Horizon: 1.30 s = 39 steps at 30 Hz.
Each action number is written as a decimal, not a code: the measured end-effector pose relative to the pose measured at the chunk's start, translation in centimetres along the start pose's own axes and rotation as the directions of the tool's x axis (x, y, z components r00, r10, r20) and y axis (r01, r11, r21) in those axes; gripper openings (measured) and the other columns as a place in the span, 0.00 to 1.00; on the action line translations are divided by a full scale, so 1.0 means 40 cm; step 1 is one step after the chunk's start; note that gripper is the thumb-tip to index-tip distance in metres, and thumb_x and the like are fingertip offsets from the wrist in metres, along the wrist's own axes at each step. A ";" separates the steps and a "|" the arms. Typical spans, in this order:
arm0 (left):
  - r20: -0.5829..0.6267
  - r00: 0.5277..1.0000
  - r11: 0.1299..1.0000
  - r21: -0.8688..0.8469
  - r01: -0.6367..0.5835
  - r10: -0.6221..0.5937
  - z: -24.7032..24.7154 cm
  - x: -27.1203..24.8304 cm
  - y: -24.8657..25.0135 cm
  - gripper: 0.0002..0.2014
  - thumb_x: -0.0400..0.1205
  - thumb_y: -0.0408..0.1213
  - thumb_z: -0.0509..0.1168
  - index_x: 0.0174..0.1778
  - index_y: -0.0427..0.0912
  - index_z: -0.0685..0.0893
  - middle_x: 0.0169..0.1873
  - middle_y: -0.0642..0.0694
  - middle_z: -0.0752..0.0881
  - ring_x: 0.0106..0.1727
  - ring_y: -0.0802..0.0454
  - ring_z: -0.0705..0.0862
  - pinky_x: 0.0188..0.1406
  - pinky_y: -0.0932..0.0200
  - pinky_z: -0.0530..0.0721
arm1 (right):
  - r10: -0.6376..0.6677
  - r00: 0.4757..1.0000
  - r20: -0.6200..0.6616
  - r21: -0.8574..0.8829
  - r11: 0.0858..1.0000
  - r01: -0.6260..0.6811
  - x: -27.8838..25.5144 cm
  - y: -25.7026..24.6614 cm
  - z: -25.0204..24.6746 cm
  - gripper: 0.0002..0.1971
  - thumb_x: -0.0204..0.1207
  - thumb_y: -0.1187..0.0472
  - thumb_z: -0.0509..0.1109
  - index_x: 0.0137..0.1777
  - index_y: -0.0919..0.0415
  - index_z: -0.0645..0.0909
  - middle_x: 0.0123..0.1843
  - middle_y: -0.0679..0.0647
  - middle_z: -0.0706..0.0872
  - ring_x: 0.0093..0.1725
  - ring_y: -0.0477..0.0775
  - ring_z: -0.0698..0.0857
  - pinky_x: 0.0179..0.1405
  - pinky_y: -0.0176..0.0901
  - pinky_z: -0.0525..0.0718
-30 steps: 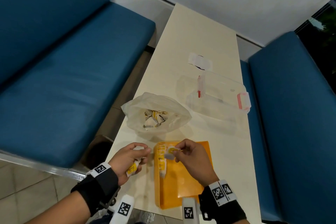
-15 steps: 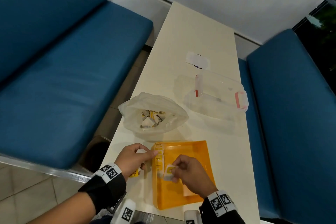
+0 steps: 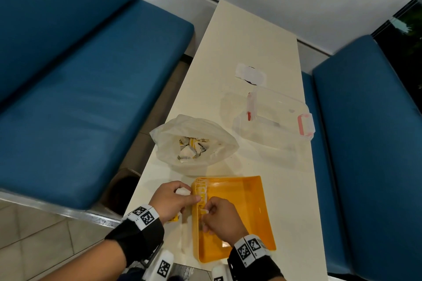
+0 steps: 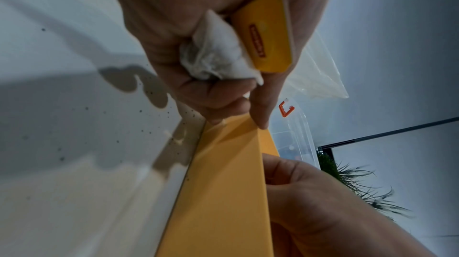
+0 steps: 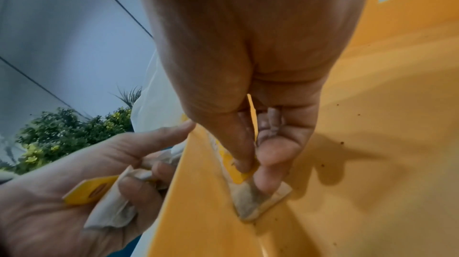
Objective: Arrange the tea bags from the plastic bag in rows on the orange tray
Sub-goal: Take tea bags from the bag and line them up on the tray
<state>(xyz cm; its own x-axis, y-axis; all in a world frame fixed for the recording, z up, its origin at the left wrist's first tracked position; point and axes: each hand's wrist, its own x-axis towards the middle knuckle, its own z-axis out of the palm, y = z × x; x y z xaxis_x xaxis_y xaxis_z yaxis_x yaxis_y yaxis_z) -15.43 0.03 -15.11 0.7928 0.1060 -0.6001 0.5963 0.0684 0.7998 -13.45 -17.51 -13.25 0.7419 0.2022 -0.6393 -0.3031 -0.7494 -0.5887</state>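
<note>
Between blue benches, the tabletop [image 3: 251, 36] carries the tray [image 3: 251, 207]. The right hand [image 3: 222, 219] pinches a tea bag [image 5: 250, 200] down at the row's end; the left hand [image 3: 170, 201] clutches spares [image 4: 223, 55]. Next, probably release, pass another across.

The red label on the yellow tag [image 4: 263, 35] is too blurred to read.

Head view looks steeply down; both wrist views sit close, sharing the orange tray [image 3: 239, 191].
</note>
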 end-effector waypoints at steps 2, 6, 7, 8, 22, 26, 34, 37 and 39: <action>0.005 1.000 1.000 0.002 0.001 -0.001 0.001 0.000 -0.001 0.15 0.68 0.39 0.85 0.46 0.40 0.90 0.29 0.45 0.87 0.24 0.53 0.82 0.21 0.62 0.78 | -0.019 0.999 -0.032 -0.035 0.999 0.018 0.005 0.000 0.009 0.07 0.66 0.70 0.72 0.38 0.58 0.79 0.28 0.55 0.87 0.23 0.48 0.84 0.25 0.42 0.84; 0.010 1.000 1.000 0.005 0.006 -0.006 0.000 -0.003 0.001 0.15 0.68 0.39 0.85 0.46 0.41 0.90 0.28 0.45 0.88 0.24 0.51 0.82 0.22 0.61 0.78 | -0.034 0.996 -0.082 -0.117 0.993 0.024 0.012 -0.007 0.021 0.11 0.65 0.70 0.74 0.38 0.56 0.76 0.30 0.48 0.81 0.27 0.47 0.82 0.24 0.39 0.83; 0.012 1.000 1.000 0.005 0.007 -0.007 0.000 -0.004 0.002 0.15 0.68 0.39 0.85 0.45 0.40 0.90 0.28 0.45 0.88 0.24 0.51 0.82 0.21 0.61 0.78 | -0.039 0.996 -0.086 -0.140 0.990 0.027 0.013 -0.010 0.021 0.12 0.65 0.71 0.73 0.39 0.56 0.75 0.31 0.48 0.80 0.27 0.45 0.79 0.23 0.35 0.79; 0.013 1.000 1.000 0.006 0.006 -0.006 0.000 -0.005 0.004 0.14 0.68 0.39 0.85 0.45 0.40 0.90 0.28 0.45 0.88 0.24 0.50 0.82 0.21 0.61 0.78 | -0.046 0.995 -0.090 -0.159 0.987 0.031 0.015 -0.012 0.021 0.12 0.66 0.71 0.72 0.40 0.56 0.75 0.32 0.48 0.79 0.27 0.44 0.77 0.22 0.32 0.76; 0.169 0.961 0.920 -0.291 0.262 -0.220 -0.041 -0.024 0.023 0.20 0.81 0.51 0.72 0.53 0.34 0.85 0.32 0.42 0.87 0.25 0.51 0.81 0.20 0.64 0.74 | -0.217 0.948 -0.231 -0.205 0.964 0.170 -0.004 -0.044 -0.020 0.13 0.71 0.59 0.78 0.48 0.53 0.76 0.43 0.44 0.81 0.42 0.43 0.81 0.38 0.35 0.80; 0.221 0.931 0.818 -0.449 0.361 -0.290 -0.058 -0.023 0.036 0.13 0.85 0.46 0.68 0.51 0.38 0.85 0.31 0.42 0.83 0.23 0.52 0.77 0.15 0.65 0.73 | -0.524 0.845 -0.106 -0.183 0.845 0.502 -0.049 -0.104 -0.034 0.10 0.74 0.60 0.75 0.50 0.46 0.81 0.46 0.44 0.80 0.38 0.48 0.81 0.43 0.39 0.83; 0.254 0.925 0.711 -0.592 0.379 -0.282 -0.050 -0.032 0.073 0.12 0.87 0.41 0.63 0.42 0.37 0.82 0.25 0.42 0.81 0.18 0.47 0.78 0.18 0.64 0.76 | -0.722 0.673 0.158 -0.284 0.620 0.732 -0.060 -0.147 0.009 0.18 0.76 0.61 0.73 0.64 0.44 0.83 0.52 0.35 0.77 0.44 0.42 0.78 0.45 0.31 0.78; 0.214 0.940 0.736 -0.585 0.340 -0.264 -0.048 -0.028 0.069 0.09 0.86 0.40 0.66 0.47 0.36 0.82 0.29 0.41 0.82 0.21 0.45 0.80 0.21 0.59 0.79 | -0.691 0.706 0.154 -0.223 0.672 0.706 -0.058 -0.146 0.015 0.20 0.76 0.59 0.73 0.67 0.42 0.82 0.46 0.43 0.81 0.39 0.44 0.79 0.44 0.46 0.83; 0.188 0.946 0.745 -0.583 0.324 -0.264 -0.048 -0.023 0.063 0.09 0.85 0.39 0.66 0.50 0.36 0.83 0.31 0.41 0.82 0.25 0.45 0.82 0.26 0.57 0.82 | -0.639 0.760 0.120 -0.135 0.748 0.650 -0.061 -0.153 0.016 0.19 0.76 0.57 0.74 0.67 0.44 0.83 0.42 0.43 0.82 0.37 0.48 0.81 0.45 0.49 0.84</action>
<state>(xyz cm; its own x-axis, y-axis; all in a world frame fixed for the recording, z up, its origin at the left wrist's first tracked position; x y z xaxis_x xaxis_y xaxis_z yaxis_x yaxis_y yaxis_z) -14.88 2.02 -12.53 0.6164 -0.1044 -0.7805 0.6276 0.6637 0.4070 -13.78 -13.02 -8.39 0.6858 0.7081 -0.1684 0.3364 -0.5135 -0.7894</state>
